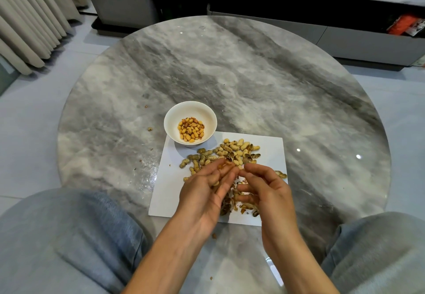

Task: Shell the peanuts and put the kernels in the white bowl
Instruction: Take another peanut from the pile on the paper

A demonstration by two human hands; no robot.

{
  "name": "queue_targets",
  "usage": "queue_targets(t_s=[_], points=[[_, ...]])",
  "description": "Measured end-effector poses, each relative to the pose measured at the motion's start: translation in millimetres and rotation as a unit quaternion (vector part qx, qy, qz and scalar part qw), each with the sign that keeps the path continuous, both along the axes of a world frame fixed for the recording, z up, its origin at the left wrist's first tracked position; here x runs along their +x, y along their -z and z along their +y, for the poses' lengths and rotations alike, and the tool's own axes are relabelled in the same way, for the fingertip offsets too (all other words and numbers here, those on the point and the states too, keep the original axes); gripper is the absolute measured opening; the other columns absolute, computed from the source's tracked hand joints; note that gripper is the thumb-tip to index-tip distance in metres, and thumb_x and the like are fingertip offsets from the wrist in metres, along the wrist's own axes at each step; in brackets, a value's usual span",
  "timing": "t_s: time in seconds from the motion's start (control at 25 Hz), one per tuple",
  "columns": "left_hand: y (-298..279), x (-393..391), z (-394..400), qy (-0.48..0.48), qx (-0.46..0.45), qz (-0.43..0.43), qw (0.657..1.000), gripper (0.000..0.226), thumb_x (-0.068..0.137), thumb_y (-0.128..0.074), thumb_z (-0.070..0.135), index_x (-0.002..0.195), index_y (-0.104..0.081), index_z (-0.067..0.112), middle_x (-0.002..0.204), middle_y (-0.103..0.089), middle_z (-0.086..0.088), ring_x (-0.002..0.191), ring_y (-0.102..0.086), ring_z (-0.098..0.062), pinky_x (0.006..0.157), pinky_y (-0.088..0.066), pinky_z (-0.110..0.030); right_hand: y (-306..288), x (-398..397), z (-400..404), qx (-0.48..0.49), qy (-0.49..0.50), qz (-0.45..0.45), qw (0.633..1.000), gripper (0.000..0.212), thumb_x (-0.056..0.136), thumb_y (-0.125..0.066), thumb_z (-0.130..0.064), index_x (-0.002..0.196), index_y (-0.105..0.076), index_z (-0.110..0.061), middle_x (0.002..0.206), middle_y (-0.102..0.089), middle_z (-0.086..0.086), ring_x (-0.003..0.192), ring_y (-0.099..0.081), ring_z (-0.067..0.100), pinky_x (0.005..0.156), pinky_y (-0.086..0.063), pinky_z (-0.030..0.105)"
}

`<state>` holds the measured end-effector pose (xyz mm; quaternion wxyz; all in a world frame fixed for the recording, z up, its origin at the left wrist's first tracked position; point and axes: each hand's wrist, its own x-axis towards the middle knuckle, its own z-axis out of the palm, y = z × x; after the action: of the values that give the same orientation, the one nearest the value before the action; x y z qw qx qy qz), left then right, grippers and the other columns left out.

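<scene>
Your left hand (pixel 204 188) and right hand (pixel 264 188) meet fingertip to fingertip over the near part of the white sheet (pixel 269 155). Both have their fingers curled in, and between the tips of the left sits a small brownish piece; motion blur keeps you from telling whether it is shell or kernel, and what the right pinches cannot be made out.

You look to be midway through cracking one pod. Keep the work low over the sheet so fragments drop onto the heap of empty shells (pixel 239 204) under your palms, not onto the marble table (pixel 253 75), where a few crumbs already lie to the left. Press along the seam with the thumbs, not across the middle, so the kernel comes out whole.

The white bowl (pixel 171 119) stands far and left of your hands, on the sheet's far left corner, with a small layer of kernels (pixel 190 129) in its bottom. The unshelled peanuts (pixel 220 153) lie just beyond your fingertips, between hands and bowl. Carry the kernel over that pile with the left hand, the nearer one, and release it low inside the rim so that it does not bounce out.
</scene>
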<state>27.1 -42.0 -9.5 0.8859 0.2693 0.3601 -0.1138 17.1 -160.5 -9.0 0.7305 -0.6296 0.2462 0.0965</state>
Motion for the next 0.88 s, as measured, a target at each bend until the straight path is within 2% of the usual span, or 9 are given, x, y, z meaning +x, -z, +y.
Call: queue_targets(t_s=[0.08,0.2,0.28,0.36,0.56,0.64,0.72,0.8,0.88], points=[[-3.0,-0.4,-0.6,-0.004,-0.021,0.003,1.000,0.040,0.095,-0.031,-0.018,0.124,-0.058,-0.008,0.121,-0.065,-0.027,0.113,-0.066,-0.035,0.084,-0.060,-0.034,2.7,-3.5,-2.8,-0.108,-0.012,-0.068,0.992,0.018,0.093,-0.066,-0.009,0.104,-0.072,-0.023,0.097,-0.072,-0.003,0.071,-0.063,0.008,0.061,-0.050,0.023],[-8.3,-4.7,-0.6,0.026,-0.025,0.001,0.999,0.042,0.095,-0.032,-0.014,0.124,-0.060,-0.003,0.123,-0.067,-0.024,0.109,-0.068,-0.032,0.079,-0.061,-0.034,7.0,-11.0,2.5,-0.287,-0.148,-0.202,0.925,0.023,0.087,-0.074,-0.016,0.105,-0.073,-0.028,0.090,-0.066,-0.015,0.072,-0.057,0.006,0.063,-0.041,0.012],[-10.6,-8.9,0.4,0.042,-0.031,0.021,0.998,0.036,0.098,-0.036,-0.002,0.121,-0.063,-0.001,0.120,-0.069,-0.022,0.107,-0.068,-0.030,0.080,-0.061,-0.037,12.1,-15.9,9.2,-0.301,-0.224,-0.210,0.903,0.020,0.084,-0.077,-0.023,0.103,-0.075,-0.028,0.087,-0.067,-0.015,0.076,-0.060,0.005,0.064,-0.042,0.011],[-12.5,-11.7,4.1,0.044,-0.046,0.021,0.998,0.038,0.100,-0.040,0.015,0.122,-0.063,-0.005,0.122,-0.068,-0.022,0.117,-0.063,-0.030,0.092,-0.053,-0.040,16.6,-15.6,11.6,-0.315,-0.226,-0.233,0.892,0.013,0.083,-0.078,-0.025,0.096,-0.077,-0.025,0.084,-0.069,-0.015,0.077,-0.062,0.004,0.066,-0.044,0.010],[-17.6,-13.0,5.9,0.055,-0.018,-0.004,0.998,0.055,0.103,-0.039,0.044,0.126,-0.061,0.000,0.123,-0.068,-0.017,0.105,-0.069,-0.027,0.088,-0.053,-0.039,14.2,-5.4,15.4,-0.290,-0.219,-0.193,0.912,0.006,0.082,-0.077,-0.018,0.081,-0.075,-0.024,0.069,-0.067,-0.015,0.065,-0.061,0.006,0.060,-0.043,0.012],[-16.1,-14.4,5.8,0.064,0.003,-0.014,0.998,0.056,0.102,-0.038,0.048,0.129,-0.059,0.003,0.123,-0.069,-0.016,0.106,-0.070,-0.026,0.095,-0.052,-0.039,10.0,-1.9,18.5,-0.267,-0.214,-0.157,0.926,0.008,0.079,-0.076,-0.015,0.077,-0.074,-0.022,0.064,-0.068,-0.012,0.058,-0.061,0.005,0.058,-0.045,0.017],[-13.5,-15.5,10.8,0.098,0.107,-0.032,0.989,0.050,0.102,-0.040,0.047,0.130,-0.060,0.010,0.124,-0.070,-0.008,0.114,-0.066,-0.018,0.102,-0.047,-0.035,0.2,14.5,18.7,-0.251,-0.170,-0.152,0.941,0.009,0.079,-0.076,-0.015,0.074,-0.074,-0.021,0.065,-0.069,-0.008,0.057,-0.062,0.004,0.058,-0.048,0.022],[-12.4,-13.2,22.2,0.139,0.301,-0.038,0.943,0.032,0.103,-0.046,0.041,0.113,-0.070,0.023,0.111,-0.074,0.008,0.105,-0.067,-0.002,0.086,-0.049,-0.023,-12.0,49.7,17.4,-0.280,-0.148,-0.185,0.930,0.007,0.082,-0.076,-0.020,0.076,-0.074,-0.021,0.067,-0.069,-0.008,0.061,-0.062,0.004,0.059,-0.049,0.021],[-13.4,-10.8,36.1,0.150,0.409,-0.030,0.900,0.028,0.102,-0.051,0.033,0.085,-0.073,0.027,0.085,-0.076,0.018,0.088,-0.067,0.001,0.071,-0.046,-0.021,-22.6,89.6,23.8,-0.322,-0.193,-0.219,0.901,0.004,0.084,-0.075,-0.022,0.082,-0.076,-0.019,0.073,-0.070,-0.009,0.065,-0.062,0.002,0.060,-0.049,0.017]])
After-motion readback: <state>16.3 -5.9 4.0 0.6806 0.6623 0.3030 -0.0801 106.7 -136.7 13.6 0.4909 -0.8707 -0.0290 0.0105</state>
